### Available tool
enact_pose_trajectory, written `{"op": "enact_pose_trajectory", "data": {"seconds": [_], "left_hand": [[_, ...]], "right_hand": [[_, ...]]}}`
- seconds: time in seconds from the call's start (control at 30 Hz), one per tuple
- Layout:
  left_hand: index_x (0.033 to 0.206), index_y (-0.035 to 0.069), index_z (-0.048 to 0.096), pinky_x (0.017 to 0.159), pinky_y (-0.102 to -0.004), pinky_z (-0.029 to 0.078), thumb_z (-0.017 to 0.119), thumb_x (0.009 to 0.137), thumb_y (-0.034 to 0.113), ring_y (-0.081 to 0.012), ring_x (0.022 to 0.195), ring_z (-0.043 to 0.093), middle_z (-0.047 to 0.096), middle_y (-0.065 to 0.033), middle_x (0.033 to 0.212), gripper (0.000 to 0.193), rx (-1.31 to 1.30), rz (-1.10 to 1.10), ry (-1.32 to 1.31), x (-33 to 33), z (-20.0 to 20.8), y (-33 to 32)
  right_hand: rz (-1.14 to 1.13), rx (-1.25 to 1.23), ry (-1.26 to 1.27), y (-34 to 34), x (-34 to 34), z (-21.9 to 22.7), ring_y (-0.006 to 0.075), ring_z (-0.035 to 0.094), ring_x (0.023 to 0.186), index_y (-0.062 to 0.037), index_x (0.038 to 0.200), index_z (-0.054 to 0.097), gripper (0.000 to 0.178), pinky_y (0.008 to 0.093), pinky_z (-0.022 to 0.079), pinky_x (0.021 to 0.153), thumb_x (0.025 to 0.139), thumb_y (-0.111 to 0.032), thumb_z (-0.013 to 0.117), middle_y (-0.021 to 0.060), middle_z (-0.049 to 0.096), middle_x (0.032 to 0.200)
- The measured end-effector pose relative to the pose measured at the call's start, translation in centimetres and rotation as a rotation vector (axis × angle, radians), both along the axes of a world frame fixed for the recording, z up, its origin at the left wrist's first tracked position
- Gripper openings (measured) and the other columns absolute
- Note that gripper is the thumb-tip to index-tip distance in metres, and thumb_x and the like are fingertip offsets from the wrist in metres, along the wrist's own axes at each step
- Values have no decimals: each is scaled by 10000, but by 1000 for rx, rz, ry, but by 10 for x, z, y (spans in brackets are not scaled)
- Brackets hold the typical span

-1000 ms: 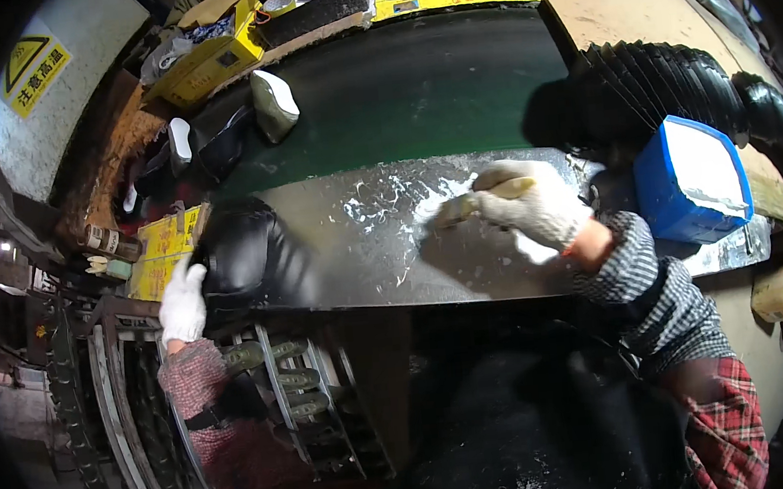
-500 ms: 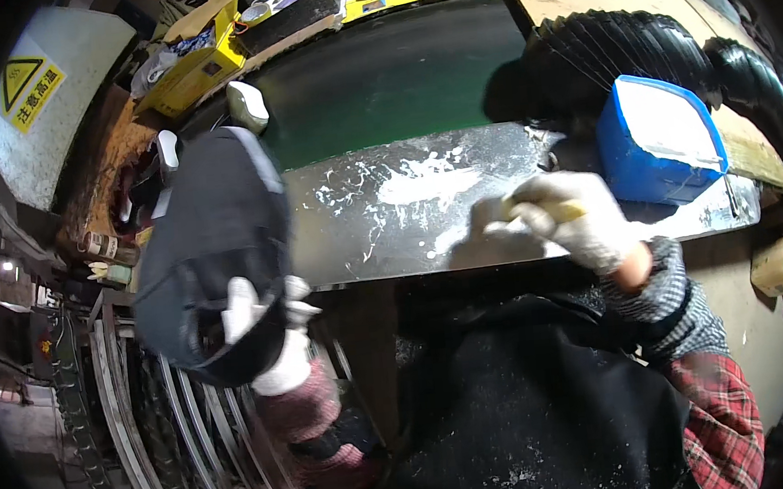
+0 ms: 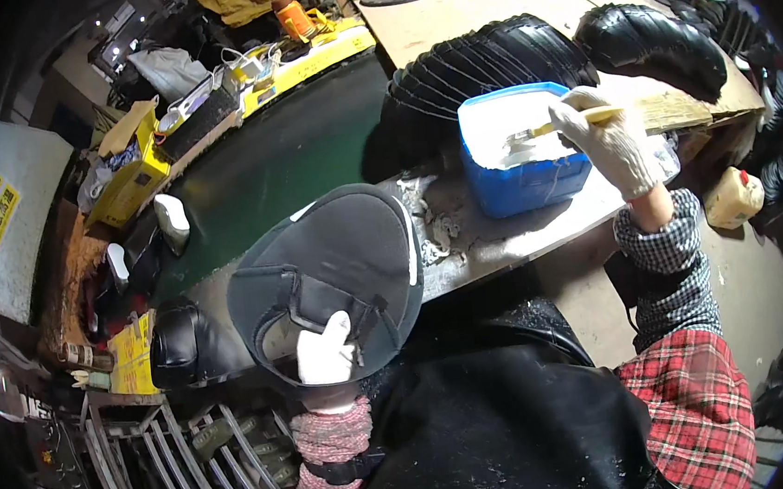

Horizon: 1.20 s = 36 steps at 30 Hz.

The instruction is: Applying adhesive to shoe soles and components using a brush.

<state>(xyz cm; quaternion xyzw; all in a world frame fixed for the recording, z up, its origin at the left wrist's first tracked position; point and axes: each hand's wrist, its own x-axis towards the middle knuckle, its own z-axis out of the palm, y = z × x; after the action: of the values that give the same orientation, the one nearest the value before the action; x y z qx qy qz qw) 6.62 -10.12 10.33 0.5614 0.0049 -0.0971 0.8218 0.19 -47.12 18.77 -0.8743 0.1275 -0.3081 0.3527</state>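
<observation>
My left hand (image 3: 325, 353), in a white glove, grips a dark shoe upper (image 3: 334, 231) by its opening. The thumb lies over the inner flap, and the other fingers are partly hidden. White strips show along the upper's rim. My right hand (image 3: 614, 143), gloved too, is closed round the pale handle of a brush (image 3: 542, 129). Its bristles are at the white paste-like liquid (image 3: 493, 122) inside a blue tub (image 3: 531, 188). That tub stands on a metal plate (image 3: 490, 256) smeared with white.
Behind the plate runs a dark green belt (image 3: 263, 158). Stacked black curved pieces (image 3: 496, 58) lie behind the tub. White-tipped shoes (image 3: 172, 222) and a black rounded shoe (image 3: 177, 347) are at left. Metal rails (image 3: 173, 459) stand at lower left, a pale jug (image 3: 734, 196) at right.
My view has turned to the right. My right hand has moved from above the plate to the tub with the brush. The upper has been turned, so its opening faces me.
</observation>
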Motion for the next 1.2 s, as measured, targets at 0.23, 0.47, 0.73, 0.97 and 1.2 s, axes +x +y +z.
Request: {"op": "enact_pose_trajectory", "data": {"seconds": [0.23,0.47,0.73,0.97,1.2], "left_hand": [[1119,1,649,684,-314,504,723,867,194,-173,774,639,694,-94,941,326,573,27,-164,-3,-53,45],[1176,0,621,785,-323,505,696,855,101,-178,864,627,678,-95,999,345,422,1,135,-6,-40,38],[1238,-37,566,953,-354,451,617,906,66,-239,1080,593,629,-146,1192,351,401,151,-200,0,-49,67],[1159,-29,593,830,-320,483,598,941,132,-210,894,612,645,-91,999,271,293,-13,-14,14,-55,30],[1114,-11,618,798,-302,490,571,971,169,-174,863,609,644,-85,978,234,299,-43,-160,9,-51,62]], "right_hand": [[-31,-246,-255,30,-42,-11,94,539,632,12,877,675,92,233,428,580,908,-66,637,40,621,720],[709,-137,-431,154,51,-17,277,669,788,-1,1059,674,289,352,543,706,811,-127,750,129,694,929],[618,767,160,140,59,-78,98,632,763,55,1112,635,264,223,515,691,945,-149,629,95,691,921],[589,230,-186,176,98,-37,177,676,763,30,1144,621,291,279,537,703,922,-157,638,138,687,910],[1159,93,-339,248,78,-7,272,676,683,-29,1065,667,293,347,545,627,870,-247,673,108,680,766]]}}
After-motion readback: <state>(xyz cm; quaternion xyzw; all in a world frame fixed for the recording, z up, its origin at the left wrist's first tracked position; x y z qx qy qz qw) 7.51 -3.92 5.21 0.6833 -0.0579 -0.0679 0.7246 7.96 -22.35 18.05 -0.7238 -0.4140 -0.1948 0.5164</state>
